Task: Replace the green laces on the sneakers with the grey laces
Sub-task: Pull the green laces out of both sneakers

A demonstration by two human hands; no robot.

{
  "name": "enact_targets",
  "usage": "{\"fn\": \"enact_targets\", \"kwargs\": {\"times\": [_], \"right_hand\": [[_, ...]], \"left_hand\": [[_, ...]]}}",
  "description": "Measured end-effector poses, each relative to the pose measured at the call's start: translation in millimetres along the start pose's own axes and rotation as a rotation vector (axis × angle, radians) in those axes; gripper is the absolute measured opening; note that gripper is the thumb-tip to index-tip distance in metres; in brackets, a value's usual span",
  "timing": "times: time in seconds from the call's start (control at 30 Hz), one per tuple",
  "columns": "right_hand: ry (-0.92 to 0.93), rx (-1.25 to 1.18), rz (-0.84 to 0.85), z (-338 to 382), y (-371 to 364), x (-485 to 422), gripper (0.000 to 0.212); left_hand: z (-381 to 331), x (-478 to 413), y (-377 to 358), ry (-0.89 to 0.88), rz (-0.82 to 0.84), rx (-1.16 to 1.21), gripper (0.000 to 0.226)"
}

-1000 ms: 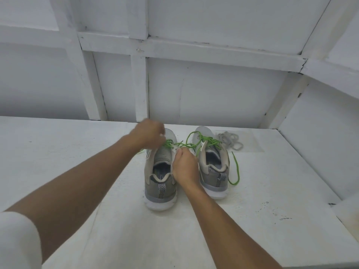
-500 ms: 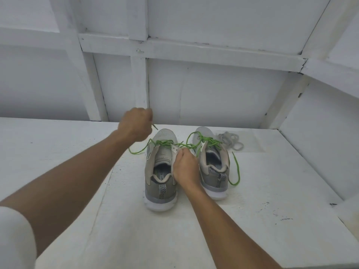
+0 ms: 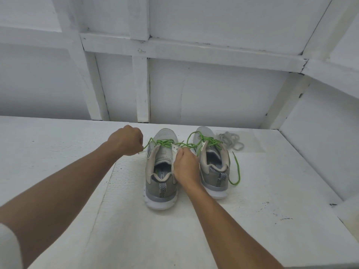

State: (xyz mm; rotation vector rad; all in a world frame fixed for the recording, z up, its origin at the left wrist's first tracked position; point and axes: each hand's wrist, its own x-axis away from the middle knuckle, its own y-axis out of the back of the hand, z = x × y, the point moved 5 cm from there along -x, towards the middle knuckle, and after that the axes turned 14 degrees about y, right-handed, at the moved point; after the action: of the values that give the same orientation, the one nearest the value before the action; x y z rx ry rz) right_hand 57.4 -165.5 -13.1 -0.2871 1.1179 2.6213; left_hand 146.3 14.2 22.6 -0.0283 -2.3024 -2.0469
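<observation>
Gripping an end of the green lace (image 3: 165, 142) in the clenched left hand (image 3: 126, 141) at nine o'clock of the left sneaker (image 3: 161, 183), pinching its eyelet flap with the right hand (image 3: 186, 166), seemingly being only partway through unlacing, with the right sneaker (image 3: 213, 171) also green-laced and the grey laces (image 3: 230, 140) lying unused at one o'clock.

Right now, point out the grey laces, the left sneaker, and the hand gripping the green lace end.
grey laces (image 3: 230, 141): head view, middle of the loose bundle.
left sneaker (image 3: 162, 189): head view, striped heel tab.
left hand (image 3: 126, 139): head view, back of the fist.
</observation>
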Motion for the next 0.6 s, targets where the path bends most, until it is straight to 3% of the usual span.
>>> {"fn": "enact_targets", "kwargs": {"times": [0.33, 0.47, 0.6], "right_hand": [[-0.002, 0.007, 0.01, -1.0, -1.5, -0.8, 0.037], [0.015, 0.03, 0.041, 0.6, -1.3, -2.9, 0.037], [0.086, 0.073, 0.131, 8.2, -0.5, -12.7, 0.033]], "left_hand": [[0.0, -4.5, -10.4, -0.02, 0.133, 0.029, 0.019], [-11.0, -2.6, 1.6, -0.013, 0.07, 0.305, 0.029], [-30.4, 10.7, -8.9, 0.019, 0.265, 0.511, 0.026]]}}
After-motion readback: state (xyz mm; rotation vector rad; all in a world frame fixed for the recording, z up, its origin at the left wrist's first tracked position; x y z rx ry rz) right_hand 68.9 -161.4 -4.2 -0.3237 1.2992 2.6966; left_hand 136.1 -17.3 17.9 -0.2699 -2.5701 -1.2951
